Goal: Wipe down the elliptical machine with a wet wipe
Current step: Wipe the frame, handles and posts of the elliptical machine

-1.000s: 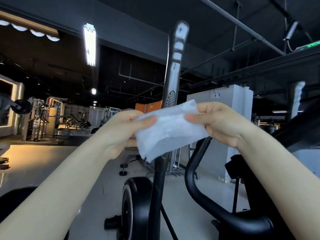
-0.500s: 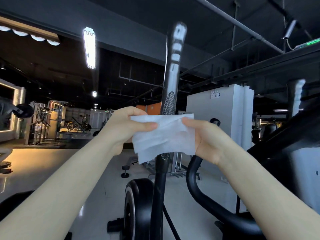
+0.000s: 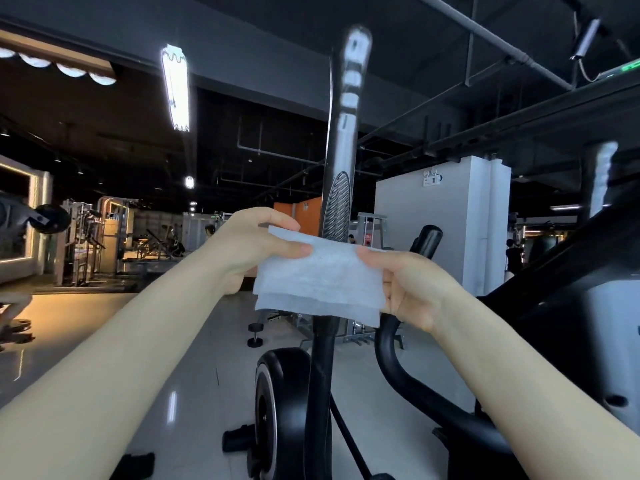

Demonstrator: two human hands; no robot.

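I held the thin white folded wet wipe (image 3: 320, 282) in front of the elliptical's upright black-and-silver handlebar (image 3: 341, 174), my left hand (image 3: 251, 249) and right hand (image 3: 412, 289) each pinching a top corner. It looked limp, light and damp; I judged gripping it bunched in one palm best.

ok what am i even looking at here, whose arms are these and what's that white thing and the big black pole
The camera sits on a person's head, looking forward and down, so these are their own bare arms. The left hand and right hand each pinch one side of a white wet wipe, stretched flat between them. Behind it stands an elliptical machine: the tall black pole is its handlebar, with the flywheel below. The room is a gym, with a dumbbell on the glossy floor.
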